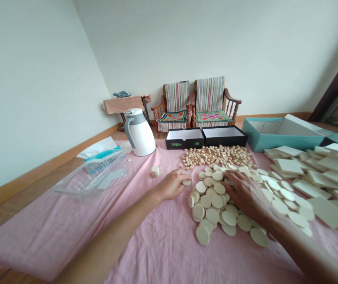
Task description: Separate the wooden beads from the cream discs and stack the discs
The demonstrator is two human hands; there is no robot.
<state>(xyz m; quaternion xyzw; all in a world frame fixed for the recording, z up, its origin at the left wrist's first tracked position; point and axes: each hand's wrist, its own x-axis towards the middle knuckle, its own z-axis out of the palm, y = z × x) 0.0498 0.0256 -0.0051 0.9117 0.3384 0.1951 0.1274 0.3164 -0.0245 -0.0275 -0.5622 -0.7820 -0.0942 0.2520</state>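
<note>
A heap of cream round discs (216, 205) lies on the pink cloth (157, 244). My left hand (173, 184) rests at the heap's left edge with its fingers curled round one small disc (186, 182). My right hand (244, 191) lies on top of the heap, fingers bent down over the discs. A short stack of discs (155, 170) stands alone to the left. Behind the heap is a spread of small tan round pieces (216, 155).
A white jug (139, 132) stands at the back left, beside a clear plastic tray (93, 175). Two open black boxes (206, 137) and a teal box (275, 134) sit at the back. Cream square tiles (319, 173) cover the right side. Two chairs stand by the wall.
</note>
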